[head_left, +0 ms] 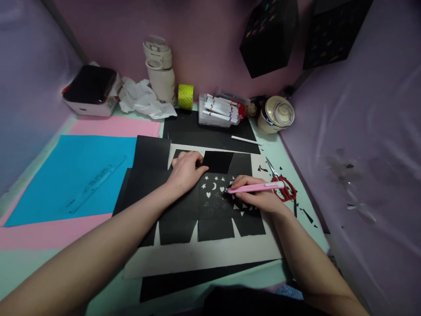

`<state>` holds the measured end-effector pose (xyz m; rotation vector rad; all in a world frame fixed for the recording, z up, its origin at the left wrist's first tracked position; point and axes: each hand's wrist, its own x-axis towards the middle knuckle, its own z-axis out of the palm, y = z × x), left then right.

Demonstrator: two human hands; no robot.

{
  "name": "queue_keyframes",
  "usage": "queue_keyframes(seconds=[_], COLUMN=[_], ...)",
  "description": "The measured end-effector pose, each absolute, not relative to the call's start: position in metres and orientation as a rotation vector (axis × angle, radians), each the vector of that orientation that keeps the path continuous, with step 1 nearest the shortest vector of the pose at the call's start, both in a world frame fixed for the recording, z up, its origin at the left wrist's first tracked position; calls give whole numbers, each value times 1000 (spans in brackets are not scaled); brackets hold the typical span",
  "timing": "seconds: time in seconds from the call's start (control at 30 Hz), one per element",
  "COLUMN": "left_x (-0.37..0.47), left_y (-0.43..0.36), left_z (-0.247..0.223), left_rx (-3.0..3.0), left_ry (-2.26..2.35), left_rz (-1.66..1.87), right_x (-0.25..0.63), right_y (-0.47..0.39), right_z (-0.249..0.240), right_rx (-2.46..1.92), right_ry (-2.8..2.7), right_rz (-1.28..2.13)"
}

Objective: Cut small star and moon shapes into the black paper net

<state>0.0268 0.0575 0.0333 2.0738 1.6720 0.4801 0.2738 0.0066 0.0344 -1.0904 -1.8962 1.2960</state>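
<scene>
A black paper sheet [184,197] with notched flaps along its edges lies in front of me. Star, moon, heart and triangle shapes are cut out of it, and faint outlines are drawn below them. My right hand [253,193] grips a pink craft knife [256,187], its tip at the paper beside a cut-out heart. My left hand [187,171] presses on the upper part of the sheet, thumb spread from the bent fingers, holding nothing. Underneath the sheet is a pale board [204,259].
Red-handled scissors [285,188] and black scraps lie at the right. A ruler [95,184] rests on blue paper [42,175] at the left. Behind stand a marker box [215,122], yellow tape [186,97], a white bottle [162,83] and a lidded cup [275,116]. Black boxes [269,39] hang above.
</scene>
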Motion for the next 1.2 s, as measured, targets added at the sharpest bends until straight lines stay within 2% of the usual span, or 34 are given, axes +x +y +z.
queue_keyframes(seconds=[0.17,0.3,0.5,1.2], left_x=[27,28,27,25], left_y=[51,53,57,56], left_z=[32,27,22,20], left_rx=[2166,2182,2091,2054], left_ry=[1564,1539,1504,1454], left_rz=[538,559,603,745], right_x=[275,268,256,251], right_y=[-13,-23,-26,-23], right_z=[44,36,25,30], right_rx=[-1233,-1172,-1404,-1557], right_ry=[-1815,-1766,-1638,-1706], right_rz=[1128,1119,1093,1117])
